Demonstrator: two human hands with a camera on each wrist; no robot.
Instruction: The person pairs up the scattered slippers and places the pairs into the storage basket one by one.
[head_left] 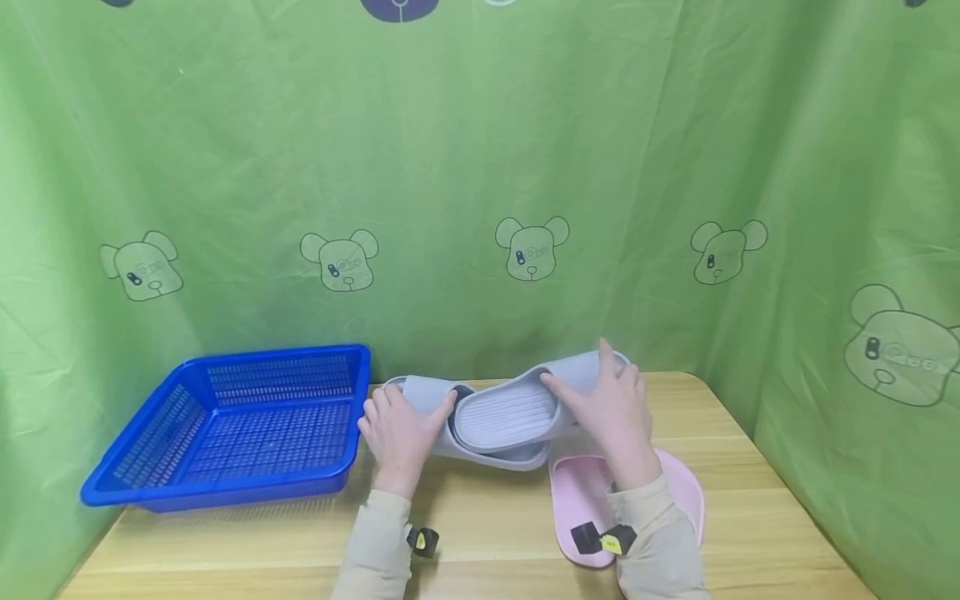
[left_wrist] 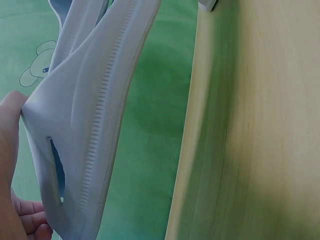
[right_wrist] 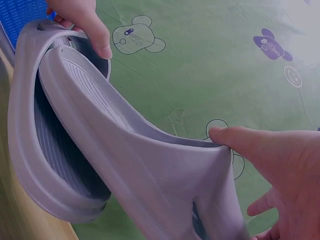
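Observation:
My left hand point(head_left: 401, 429) grips a light grey slipper point(head_left: 425, 393) by its strap, thumb at the strap's edge. My right hand point(head_left: 617, 410) holds a second grey slipper point(head_left: 506, 417) by its strap, with the thumb on the strap's edge in the right wrist view. The second slipper's heel end overlaps the first one's footbed point(right_wrist: 67, 155) and reaches its strap opening. Both are raised off the tabletop in the left wrist view. Pink footwear point(head_left: 581, 500) lies below my right forearm, which covers part of it; I cannot tell whether it is one slipper or two.
A blue plastic basket point(head_left: 348, 467) with mesh walls stands on the wooden table point(head_left: 480, 533) at the left, close to my left hand. Green curtains point(head_left: 450, 167) with bear-head prints hang behind the table and along both sides.

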